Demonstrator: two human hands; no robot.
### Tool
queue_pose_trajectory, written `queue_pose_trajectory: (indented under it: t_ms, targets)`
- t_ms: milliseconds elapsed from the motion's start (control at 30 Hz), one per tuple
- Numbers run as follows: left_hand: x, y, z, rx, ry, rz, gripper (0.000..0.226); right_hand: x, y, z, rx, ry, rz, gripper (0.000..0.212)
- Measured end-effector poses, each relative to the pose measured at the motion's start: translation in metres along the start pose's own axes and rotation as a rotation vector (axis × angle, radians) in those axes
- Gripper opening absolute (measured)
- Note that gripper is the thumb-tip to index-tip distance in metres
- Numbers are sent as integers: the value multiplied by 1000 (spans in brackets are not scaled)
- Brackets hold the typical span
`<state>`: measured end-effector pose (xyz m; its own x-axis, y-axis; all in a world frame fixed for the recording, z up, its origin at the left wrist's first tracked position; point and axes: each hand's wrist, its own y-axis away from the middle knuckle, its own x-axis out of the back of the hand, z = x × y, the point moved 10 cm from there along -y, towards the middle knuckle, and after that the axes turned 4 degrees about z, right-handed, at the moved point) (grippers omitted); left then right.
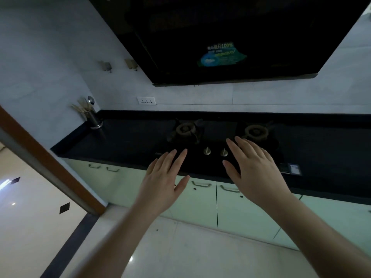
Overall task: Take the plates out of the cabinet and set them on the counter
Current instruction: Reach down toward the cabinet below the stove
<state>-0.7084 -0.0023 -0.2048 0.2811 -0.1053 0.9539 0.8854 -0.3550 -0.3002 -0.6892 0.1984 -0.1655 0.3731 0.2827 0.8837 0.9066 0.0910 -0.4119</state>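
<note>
No plates show in the head view. Pale green cabinet doors (pixel 200 203) with metal handles run under the black counter (pixel 124 141), all closed. My left hand (pixel 164 179) is stretched out, palm down, fingers apart and holding nothing, in front of the counter's edge above a door handle (pixel 201 184). My right hand (pixel 255 169) is held the same way, open and bare, over the front of the gas hob near its two knobs (pixel 215 151).
A two-burner gas hob (pixel 220 133) is set in the counter. A black range hood (pixel 230 37) hangs low above it. A metal utensil holder (pixel 93 115) stands in the far left corner. A brown door frame (pixel 50 163) rises at left. The floor is glossy pale tile.
</note>
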Motion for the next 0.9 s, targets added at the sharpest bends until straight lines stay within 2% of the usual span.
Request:
queue_pose_trajectory:
  t_ms: [400,533,733,900]
  targets:
    - [-137,-51,-42,-226,67,-97,67,-135,-43,-16,-152,0,-27,61]
    - [-170,-57,-51,-306,107,-118,61,-177,-32,-21,-142,15,-138,63]
    - [-238,-41,-30,-387,174,-290,62,-222,8,8,-263,-12,-193,62]
    - [-285,-28,-6,-382,150,-383,66,-289,42,34,-311,-53,-394,67]
